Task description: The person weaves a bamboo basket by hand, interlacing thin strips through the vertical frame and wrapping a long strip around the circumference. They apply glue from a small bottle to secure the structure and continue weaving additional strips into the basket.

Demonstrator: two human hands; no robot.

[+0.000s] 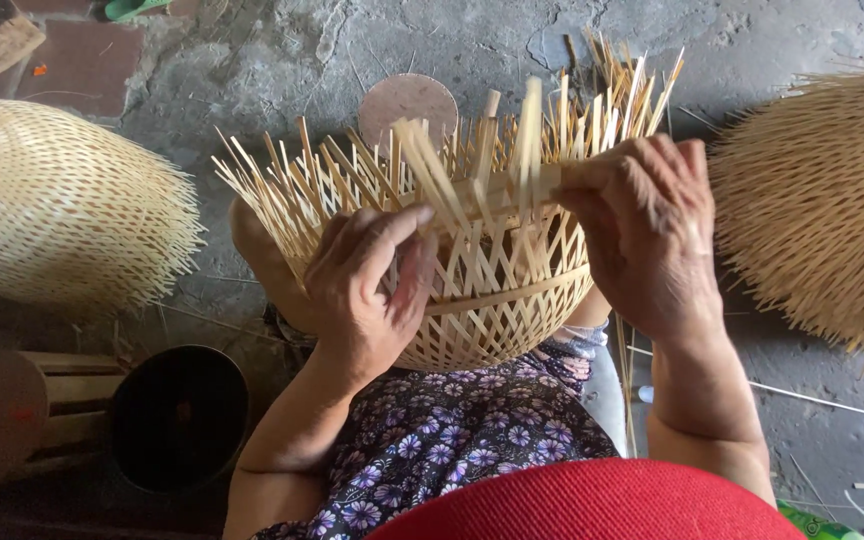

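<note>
Red woven brim of my hat [592, 505] fills the bottom edge of the view, and below it my flower-printed purple dress [452, 430] covers the lap on which a half-finished pale bamboo basket [472, 300] rests, its round bottom against my knees and its open mouth turned away from me so the loose strip ends stand up within reach. My left hand [367, 290] lies against the near wall of the weave, thumb and fingers closed on a flat strip at the rim, which looks to steady the basket. My right hand [647, 235] is clamped on the same flat bamboo rim band [512, 190] further along, pinching it against the upright splints, seemingly to keep the band pressed in line. The two hands sit apart, one at each side of the rim. Beyond the basket a small round wooden disc [407, 100] lies on the grey concrete floor [282, 60]. A finished oval bamboo basket [52, 205] lies on its side at my left, and another with bristling ends [822, 200] at my right. A dark round pot [180, 415] and a low wooden stool [22, 410] stand near my left elbow; loose thin bamboo strips [832, 400] scatter the floor at right.
</note>
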